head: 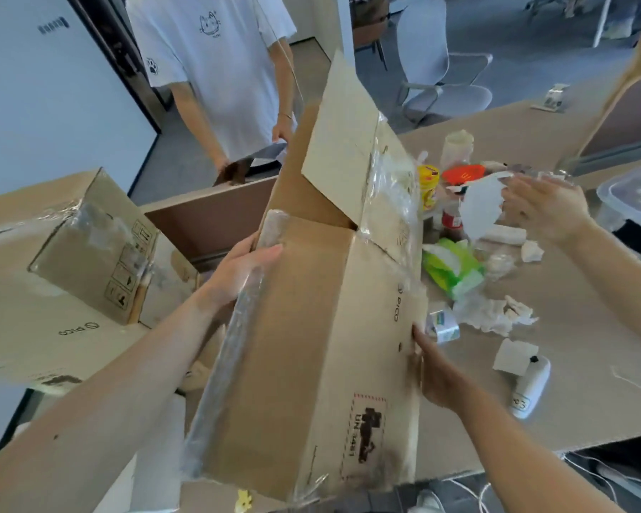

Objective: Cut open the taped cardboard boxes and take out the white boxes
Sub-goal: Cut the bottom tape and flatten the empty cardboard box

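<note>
My left hand (237,275) grips box (311,327) edge, 9 o'clock; right hand (435,368) flat on 3 o'clock side, bracing it tilted, likely for emptying.

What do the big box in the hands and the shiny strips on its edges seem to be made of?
The big box looks like brown corrugated cardboard: matte, with creased flaps and printed marks. The shiny strips appear to be clear plastic packing tape: glossy and wrinkled, with the brown showing through.
</note>
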